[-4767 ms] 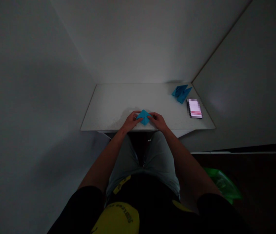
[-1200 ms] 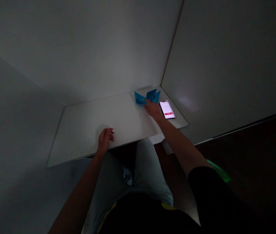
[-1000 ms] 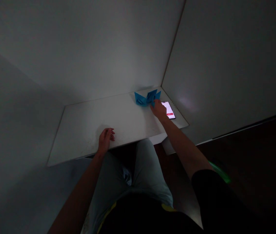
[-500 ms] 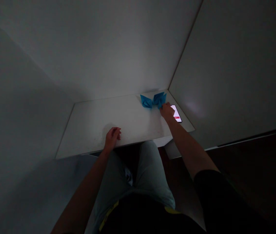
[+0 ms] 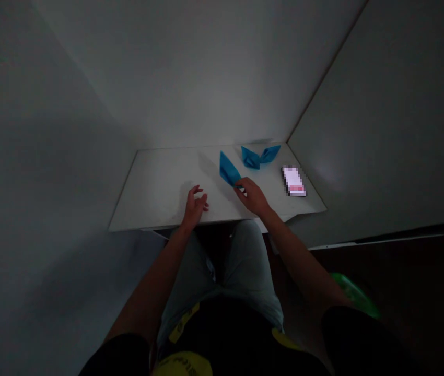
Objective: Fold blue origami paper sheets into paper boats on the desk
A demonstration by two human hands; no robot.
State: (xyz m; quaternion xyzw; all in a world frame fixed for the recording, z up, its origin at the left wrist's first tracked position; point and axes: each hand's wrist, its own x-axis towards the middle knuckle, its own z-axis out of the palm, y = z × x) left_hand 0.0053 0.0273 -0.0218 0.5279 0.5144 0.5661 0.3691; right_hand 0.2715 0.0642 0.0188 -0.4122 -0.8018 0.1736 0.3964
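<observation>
Clearly, right grip [image 5: 253, 196] pinching pointed, blue folded shape [image 5: 228, 170], probably paper; left grip [image 5: 195, 207] loosely spread.

A phone [image 5: 294, 181] lies face up, screen lit and blurred, at the right end of a white tabletop [image 5: 159, 183] hemmed in by plain pale walls [image 5: 190, 78] in dim light. Lower right, a green object [image 5: 357, 296], too shadowed to identify, shows against a dark floor [image 5: 418, 318].
</observation>
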